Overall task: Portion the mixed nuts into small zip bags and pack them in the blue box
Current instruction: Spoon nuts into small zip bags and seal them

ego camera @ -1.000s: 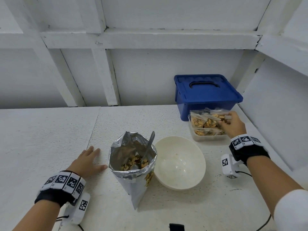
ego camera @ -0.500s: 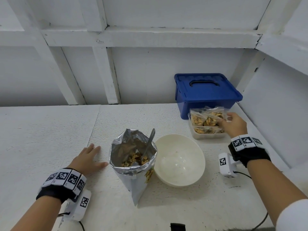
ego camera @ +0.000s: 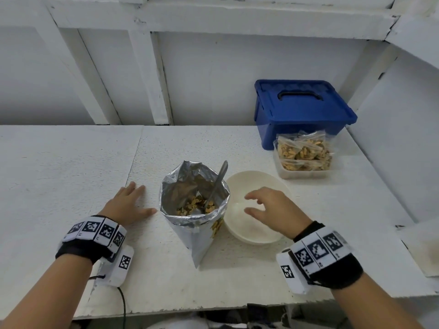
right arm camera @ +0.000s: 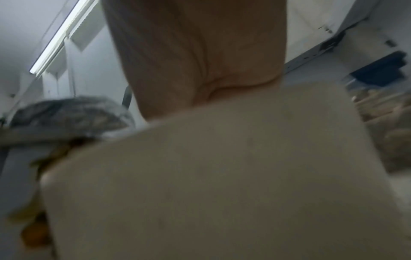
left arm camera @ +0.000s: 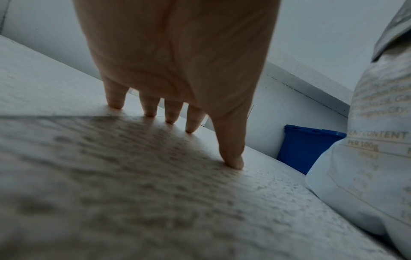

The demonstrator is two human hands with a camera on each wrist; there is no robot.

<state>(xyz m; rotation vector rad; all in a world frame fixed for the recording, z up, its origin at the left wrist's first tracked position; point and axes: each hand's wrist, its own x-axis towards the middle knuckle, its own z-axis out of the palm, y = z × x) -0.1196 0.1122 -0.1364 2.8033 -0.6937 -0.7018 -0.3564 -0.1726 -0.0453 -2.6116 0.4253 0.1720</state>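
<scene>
While the left hand [ego camera: 128, 205] lies flat, fingers spread, on the table [ego camera: 71, 167] beside the foil nut bag [ego camera: 190, 224], the right hand [ego camera: 273, 210] hovers loose-fingered and empty over the bowl [ego camera: 251, 181]; filled zip bags [ego camera: 303, 150] sit in a clear tub before the closed blue box [ego camera: 301, 110] at the far right corner.

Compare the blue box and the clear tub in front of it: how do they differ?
The blue box is opaque with its lid shut, black handle on top; the clear tub is see-through and has no lid on. The clear tub holds filled zip bags of nuts heaped above its rim; the blue box's contents are hidden. The blue box is larger. Both sit on the white table, untouched by either hand.
</scene>
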